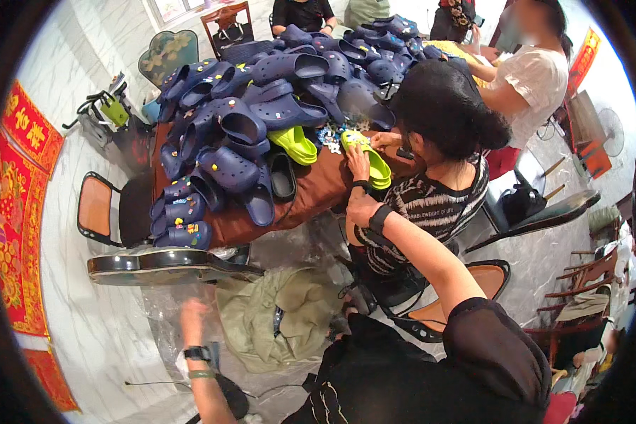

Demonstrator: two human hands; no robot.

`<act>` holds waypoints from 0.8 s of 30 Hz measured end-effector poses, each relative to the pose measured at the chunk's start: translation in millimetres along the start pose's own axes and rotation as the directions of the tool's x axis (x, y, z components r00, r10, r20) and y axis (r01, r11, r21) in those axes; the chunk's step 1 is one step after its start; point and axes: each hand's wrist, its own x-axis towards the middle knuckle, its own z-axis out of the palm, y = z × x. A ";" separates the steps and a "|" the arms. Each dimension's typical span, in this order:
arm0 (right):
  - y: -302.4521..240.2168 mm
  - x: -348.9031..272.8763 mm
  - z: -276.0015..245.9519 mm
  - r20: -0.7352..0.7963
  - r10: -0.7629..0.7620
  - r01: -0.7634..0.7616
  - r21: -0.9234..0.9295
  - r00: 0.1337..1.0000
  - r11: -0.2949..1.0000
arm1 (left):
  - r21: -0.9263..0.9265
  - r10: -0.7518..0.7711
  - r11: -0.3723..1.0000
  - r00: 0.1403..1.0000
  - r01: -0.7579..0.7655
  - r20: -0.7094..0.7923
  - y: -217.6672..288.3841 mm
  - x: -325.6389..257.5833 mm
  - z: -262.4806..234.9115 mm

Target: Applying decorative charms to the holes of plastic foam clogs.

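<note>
My left hand (193,311) hangs low over the floor beside a dark chair back (173,267). Motion smears its fingers; no object shows in it. My right hand (364,210) reaches forward to the forearm of a seated co-worker, fingers curled down. Whether it touches the arm or holds something small is hidden. Just beyond it, that co-worker's hands (359,162) hold a lime-green clog (379,172). Another lime-green clog (294,144) lies on the brown-covered table (311,196), against a big heap of navy clogs (230,168). Small charms (330,136) lie between the two green clogs.
The co-worker in a striped top (431,212) sits close on my right, on a chair (466,290). A pale green cloth sack (275,318) lies on the floor ahead. At the left stands another chair (104,205). More people are round the table, one in white (537,92).
</note>
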 end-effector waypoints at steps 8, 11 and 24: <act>-33.8 42.1 -17.3 0.248 -0.097 0.094 0.023 0.964 0.995 | 0.295 -0.389 0.921 0.633 0.254 0.669 35.0 -124.7 78.6; -81.3 29.8 -65.3 0.266 0.115 -0.187 0.262 0.957 0.947 | 0.289 -0.432 0.902 0.683 0.321 0.589 35.7 -141.8 60.3; -96.6 146.6 -43.9 -0.164 0.058 -0.035 0.142 0.985 0.989 | -0.169 -0.164 0.954 0.903 0.248 0.397 141.6 27.1 11.5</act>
